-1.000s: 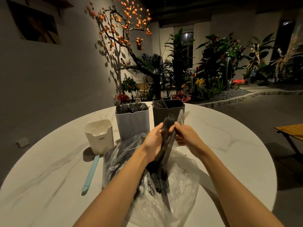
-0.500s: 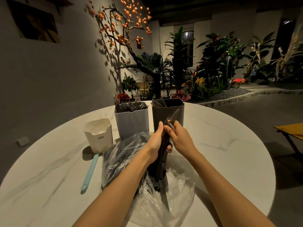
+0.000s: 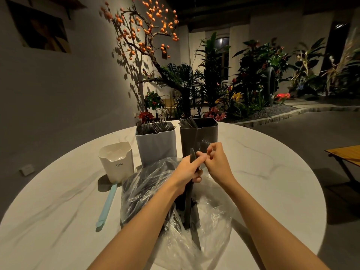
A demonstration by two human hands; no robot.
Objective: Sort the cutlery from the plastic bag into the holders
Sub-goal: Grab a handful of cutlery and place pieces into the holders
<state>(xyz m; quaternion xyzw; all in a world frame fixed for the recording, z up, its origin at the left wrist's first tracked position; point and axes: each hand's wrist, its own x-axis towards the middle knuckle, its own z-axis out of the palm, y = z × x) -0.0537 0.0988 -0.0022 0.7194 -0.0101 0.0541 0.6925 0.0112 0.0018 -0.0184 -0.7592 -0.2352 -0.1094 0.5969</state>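
Note:
A clear plastic bag [image 3: 212,227] lies crumpled on the round white table [image 3: 272,182], with dark cutlery inside. My left hand [image 3: 190,168] grips a bundle of black cutlery [image 3: 190,203] upright above the bag. My right hand [image 3: 216,160] pinches a black fork [image 3: 204,143] at the top of that bundle, just in front of the dark holder [image 3: 198,137], which holds several knives. Beside it the grey holder [image 3: 155,143] is full of forks. A smaller white holder [image 3: 116,162] stands to the left.
A light blue utensil [image 3: 107,207] lies flat on the table in front of the white holder. A wall is close on the left, with plants and a decorative tree behind the table. A wooden bench edge [image 3: 344,152] shows at the right.
Both hands have drawn together and lowered slightly. The spread bundle is gathered tighter in my left hand, and my right hand now pinches one fork at its top.

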